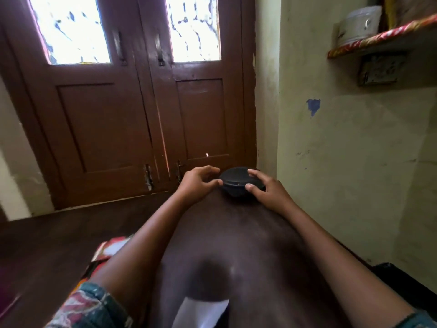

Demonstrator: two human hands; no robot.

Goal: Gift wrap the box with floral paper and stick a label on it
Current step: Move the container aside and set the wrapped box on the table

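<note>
A round black lidded container (236, 184) sits at the far end of a dark brown table (224, 237), close to the door. My right hand (267, 188) grips its right side, thumb on the rim and fingers over the lid. My left hand (197, 183) is at its left edge with fingers curled, fingertips touching the rim. A white sheet of paper (201, 312) lies at the table's near edge. A patch of red and white patterned paper (111, 249) shows left of my left forearm, mostly hidden by it.
A brown double door (132, 110) with glass panes stands right behind the table. A pale wall (354, 150) runs along the right, with a shelf (383, 41) holding a tin high up. Dark floor lies to the left.
</note>
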